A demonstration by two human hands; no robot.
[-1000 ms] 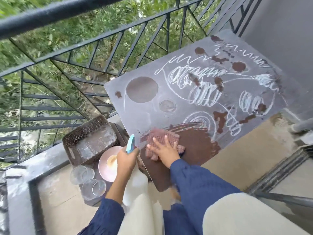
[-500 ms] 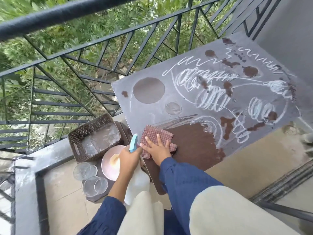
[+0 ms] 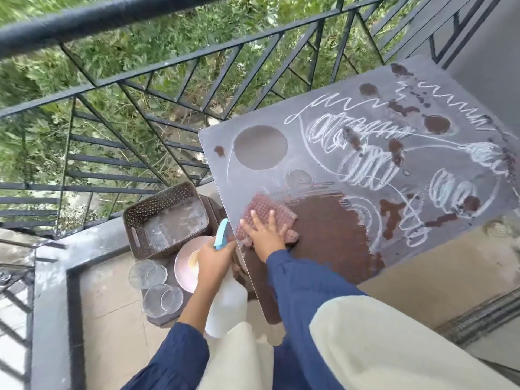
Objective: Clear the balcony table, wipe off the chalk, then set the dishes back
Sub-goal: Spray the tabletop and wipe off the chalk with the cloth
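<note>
Right hand (image 3: 266,233) flat, fingers spread, presses pink waffle cloth (image 3: 264,218) on dark chalk-scribbled tabletop (image 3: 365,153); left hand (image 3: 214,258) grips white spray bottle (image 3: 226,302). Wipe best in overlapping strokes toward unwiped chalk, pressure even.

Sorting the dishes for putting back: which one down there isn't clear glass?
The pink plate, next to the brown basket and partly behind the left hand; the glass dishes beside it are see-through.

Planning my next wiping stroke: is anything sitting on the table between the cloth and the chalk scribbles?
Nothing visible does. The right hand presses the cloth flat on the table, and the surface from there to the chalk scribbles carries only wet patches.
</note>
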